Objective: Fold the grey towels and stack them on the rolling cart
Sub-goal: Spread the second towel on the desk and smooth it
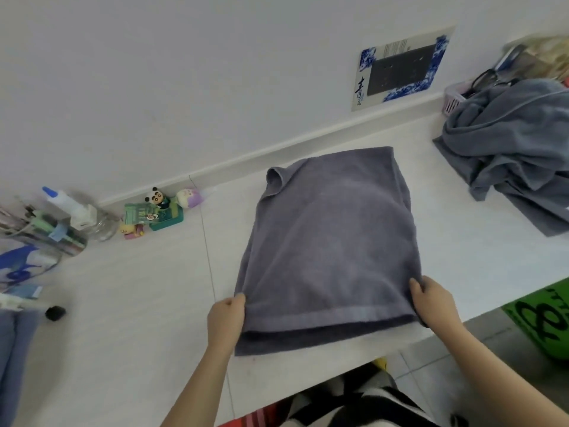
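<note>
A grey towel lies folded double on the white table, its near edge at the table's front. My left hand grips the towel's near left corner. My right hand grips the near right corner, fingers curled over the top layer. The far left corner of the towel is turned up. A heap of unfolded grey towels lies at the right end of the table. At the far left edge, blue-grey cloth shows, partly cut off.
Small toy figures and a green box stand by the wall at the left, beside a glass jar and clutter. A pink basket sits behind the heap. A small black object lies near the left. A green item is below right.
</note>
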The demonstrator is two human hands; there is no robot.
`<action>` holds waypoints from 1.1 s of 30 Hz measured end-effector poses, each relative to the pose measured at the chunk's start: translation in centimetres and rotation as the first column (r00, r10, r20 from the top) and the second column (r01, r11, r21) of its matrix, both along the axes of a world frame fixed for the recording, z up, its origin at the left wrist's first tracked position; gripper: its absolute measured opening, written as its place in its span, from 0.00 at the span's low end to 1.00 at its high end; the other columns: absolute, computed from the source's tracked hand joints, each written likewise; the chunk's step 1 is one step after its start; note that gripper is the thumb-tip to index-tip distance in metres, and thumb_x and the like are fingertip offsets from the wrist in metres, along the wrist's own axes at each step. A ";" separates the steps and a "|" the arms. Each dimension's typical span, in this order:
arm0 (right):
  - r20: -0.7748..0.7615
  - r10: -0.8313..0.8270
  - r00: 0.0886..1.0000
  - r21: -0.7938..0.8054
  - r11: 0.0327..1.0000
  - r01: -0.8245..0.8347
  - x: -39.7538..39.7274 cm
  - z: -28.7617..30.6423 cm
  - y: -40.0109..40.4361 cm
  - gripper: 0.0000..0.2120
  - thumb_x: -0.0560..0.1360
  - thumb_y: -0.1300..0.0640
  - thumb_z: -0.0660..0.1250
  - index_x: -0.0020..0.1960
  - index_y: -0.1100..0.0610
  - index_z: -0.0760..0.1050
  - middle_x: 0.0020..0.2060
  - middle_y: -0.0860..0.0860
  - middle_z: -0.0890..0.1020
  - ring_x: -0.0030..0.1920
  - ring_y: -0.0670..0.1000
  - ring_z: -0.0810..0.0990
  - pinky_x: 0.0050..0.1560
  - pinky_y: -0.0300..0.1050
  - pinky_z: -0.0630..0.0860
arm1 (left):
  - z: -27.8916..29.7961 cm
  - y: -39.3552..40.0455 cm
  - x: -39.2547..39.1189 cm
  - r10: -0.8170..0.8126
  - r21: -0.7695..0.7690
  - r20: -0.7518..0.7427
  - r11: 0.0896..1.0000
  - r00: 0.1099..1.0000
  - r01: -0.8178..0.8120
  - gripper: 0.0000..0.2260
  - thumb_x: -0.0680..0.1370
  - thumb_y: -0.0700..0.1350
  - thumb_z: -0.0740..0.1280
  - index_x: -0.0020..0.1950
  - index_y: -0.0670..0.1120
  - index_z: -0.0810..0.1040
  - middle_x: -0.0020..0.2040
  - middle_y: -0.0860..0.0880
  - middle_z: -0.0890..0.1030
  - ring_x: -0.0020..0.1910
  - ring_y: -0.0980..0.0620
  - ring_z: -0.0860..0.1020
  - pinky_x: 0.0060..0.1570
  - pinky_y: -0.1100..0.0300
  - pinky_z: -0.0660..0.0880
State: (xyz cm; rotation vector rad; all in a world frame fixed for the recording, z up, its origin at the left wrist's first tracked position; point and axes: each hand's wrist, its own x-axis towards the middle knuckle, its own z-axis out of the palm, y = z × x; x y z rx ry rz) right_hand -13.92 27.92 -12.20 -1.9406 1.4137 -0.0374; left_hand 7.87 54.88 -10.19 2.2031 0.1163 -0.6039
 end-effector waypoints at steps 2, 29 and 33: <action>-0.043 -0.003 0.999 -0.021 1.000 0.002 -0.5 -1.5 0.3 0.15 0.82 0.54 0.52 0.43 0.61 0.68 0.35 0.57 0.76 0.33 0.54 0.70 0.34 0.47 0.64 | -1.4 0.9 -0.9 -0.083 0.084 0.009 0.993 0.996 0.082 0.17 0.77 0.43 0.60 0.28 0.44 0.64 0.28 0.47 0.68 0.30 0.50 0.67 0.32 0.58 0.61; -0.465 0.081 0.882 -0.201 0.960 -0.194 -1.0 -1.6 0.0 0.22 0.80 0.41 0.45 0.44 0.57 0.67 0.31 0.51 0.72 0.33 0.54 0.71 0.33 0.44 0.65 | -4.0 1.3 -1.7 -0.205 0.279 0.237 0.951 0.950 0.136 0.07 0.80 0.43 0.59 0.44 0.41 0.69 0.39 0.43 0.75 0.34 0.48 0.74 0.28 0.57 0.69; -0.448 0.040 0.893 -0.262 0.949 -0.174 -0.9 -1.0 0.3 0.21 0.79 0.41 0.50 0.41 0.55 0.69 0.29 0.48 0.73 0.30 0.50 0.72 0.30 0.41 0.64 | -3.6 0.3 -0.1 -0.249 0.332 0.122 0.922 0.961 0.196 0.08 0.79 0.47 0.60 0.51 0.42 0.68 0.42 0.47 0.76 0.38 0.49 0.75 0.32 0.58 0.70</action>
